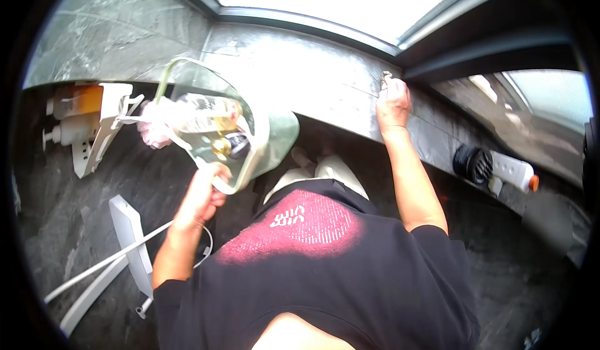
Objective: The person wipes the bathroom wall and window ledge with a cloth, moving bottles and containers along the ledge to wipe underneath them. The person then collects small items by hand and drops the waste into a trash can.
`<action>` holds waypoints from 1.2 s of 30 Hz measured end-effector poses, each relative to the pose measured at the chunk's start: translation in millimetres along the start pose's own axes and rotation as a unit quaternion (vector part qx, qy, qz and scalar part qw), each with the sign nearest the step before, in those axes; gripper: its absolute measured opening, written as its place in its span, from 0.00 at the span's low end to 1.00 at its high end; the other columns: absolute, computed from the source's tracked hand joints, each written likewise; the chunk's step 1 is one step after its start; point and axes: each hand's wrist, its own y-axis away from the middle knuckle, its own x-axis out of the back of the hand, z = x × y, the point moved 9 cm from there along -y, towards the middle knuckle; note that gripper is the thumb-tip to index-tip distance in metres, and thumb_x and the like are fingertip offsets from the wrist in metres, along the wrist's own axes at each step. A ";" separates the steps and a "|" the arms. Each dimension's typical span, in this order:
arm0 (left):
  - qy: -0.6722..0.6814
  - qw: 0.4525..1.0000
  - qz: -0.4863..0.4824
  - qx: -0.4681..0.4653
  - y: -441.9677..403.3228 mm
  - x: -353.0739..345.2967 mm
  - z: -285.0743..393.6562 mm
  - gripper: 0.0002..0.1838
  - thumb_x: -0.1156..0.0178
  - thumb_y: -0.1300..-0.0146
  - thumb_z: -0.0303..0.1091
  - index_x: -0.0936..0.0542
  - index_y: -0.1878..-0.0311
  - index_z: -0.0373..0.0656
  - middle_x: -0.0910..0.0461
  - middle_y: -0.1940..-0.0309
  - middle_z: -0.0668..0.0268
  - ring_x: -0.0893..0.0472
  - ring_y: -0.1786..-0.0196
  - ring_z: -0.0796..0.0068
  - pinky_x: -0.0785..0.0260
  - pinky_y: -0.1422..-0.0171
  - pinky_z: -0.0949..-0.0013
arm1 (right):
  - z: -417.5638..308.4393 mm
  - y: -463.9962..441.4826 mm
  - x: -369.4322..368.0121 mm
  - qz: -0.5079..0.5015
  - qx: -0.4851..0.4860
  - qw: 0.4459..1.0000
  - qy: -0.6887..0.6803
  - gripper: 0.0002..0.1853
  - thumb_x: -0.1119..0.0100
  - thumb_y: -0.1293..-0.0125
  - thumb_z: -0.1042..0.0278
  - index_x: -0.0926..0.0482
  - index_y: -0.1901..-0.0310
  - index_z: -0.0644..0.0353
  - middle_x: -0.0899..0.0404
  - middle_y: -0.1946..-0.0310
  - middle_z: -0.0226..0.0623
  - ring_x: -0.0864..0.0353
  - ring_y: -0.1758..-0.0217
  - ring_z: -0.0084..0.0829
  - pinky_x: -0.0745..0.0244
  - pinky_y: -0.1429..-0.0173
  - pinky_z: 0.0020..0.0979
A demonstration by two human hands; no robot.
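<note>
A translucent green basket (281, 139) with a pale rim hangs tilted at the left, and my left hand (205, 194) is closed around its near edge. Inside lie a clear bottle (205, 114) with a label and a dark small container (237, 144) beside something gold-coloured. A pink bath puff (155, 124) is at the basket's left side. My right hand (395, 103) rests at the grey tiled ledge below the window, its fingers closed on a small crumpled greyish cloth (386, 76). The fingertips are partly hidden.
A white wall rack (103, 125) with pump bottles (62, 131) is at the far left. Below it are a white shower fitting (132, 240) and hose. A white-and-black handheld device (509, 172) sits at the right. The dark window frame (306, 25) borders the ledge.
</note>
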 end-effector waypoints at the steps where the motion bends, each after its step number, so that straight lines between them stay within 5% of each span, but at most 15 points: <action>1: 0.002 1.000 -0.001 0.002 2.8 -1.2 -9.8 0.13 0.53 0.36 0.40 0.27 0.70 0.43 0.38 0.84 0.76 0.46 0.87 0.89 0.59 0.86 0.82 | -13.4 -7.6 -8.9 0.009 0.031 0.999 -0.008 0.08 0.49 0.42 0.74 0.21 0.63 0.60 0.25 0.66 0.39 0.24 0.62 0.40 0.28 0.55 0.38; 12: -0.001 0.994 0.086 -0.065 15.1 20.0 -52.8 0.15 0.58 0.37 0.40 0.27 0.69 0.40 0.36 0.84 0.74 0.41 0.86 0.87 0.52 0.84 0.80 | -193.3 -80.9 -140.3 -0.069 0.204 0.975 -0.060 0.11 0.45 0.57 0.79 0.26 0.68 0.58 0.28 0.68 0.37 0.27 0.62 0.38 0.26 0.57 0.34; 17: -0.022 0.989 0.129 -0.074 24.3 30.1 -69.8 0.14 0.58 0.38 0.39 0.27 0.69 0.40 0.36 0.84 0.74 0.40 0.86 0.86 0.49 0.84 0.79 | -283.2 -100.2 -196.9 -0.101 0.300 0.948 -0.023 0.03 0.46 0.52 0.75 0.25 0.73 0.59 0.26 0.72 0.37 0.25 0.65 0.36 0.24 0.64 0.32; 23: 0.154 0.982 0.089 -0.069 25.9 21.4 -101.3 0.12 0.58 0.37 0.35 0.27 0.67 0.39 0.34 0.84 0.73 0.43 0.87 0.87 0.53 0.85 0.80 | -352.6 -112.9 -244.3 -0.098 0.326 0.940 0.016 0.05 0.45 0.47 0.71 0.21 0.68 0.57 0.25 0.68 0.34 0.25 0.61 0.34 0.24 0.62 0.29; 28: 0.236 0.965 0.076 -0.085 25.1 11.9 -105.5 0.12 0.58 0.36 0.36 0.28 0.68 0.40 0.35 0.84 0.74 0.43 0.86 0.87 0.53 0.84 0.80 | -373.1 -95.9 -248.3 -0.125 0.340 0.929 -0.078 0.06 0.46 0.49 0.71 0.22 0.68 0.57 0.23 0.66 0.33 0.25 0.58 0.34 0.25 0.57 0.30; 31: 0.247 0.961 0.079 -0.101 28.0 12.1 -103.5 0.12 0.57 0.35 0.36 0.29 0.69 0.41 0.35 0.84 0.74 0.42 0.86 0.87 0.52 0.83 0.80 | -385.1 -58.0 -231.2 -0.141 0.440 0.864 -0.201 0.12 0.46 0.52 0.75 0.20 0.64 0.56 0.21 0.62 0.34 0.25 0.55 0.36 0.27 0.49 0.32; 36: 0.143 0.978 0.116 -0.096 36.2 24.1 -113.9 0.12 0.57 0.35 0.37 0.30 0.71 0.42 0.36 0.85 0.74 0.40 0.86 0.87 0.49 0.83 0.79 | -391.0 -58.8 -223.2 -0.240 0.379 0.833 -0.324 0.16 0.46 0.52 0.79 0.18 0.61 0.55 0.19 0.61 0.32 0.25 0.53 0.36 0.29 0.46 0.32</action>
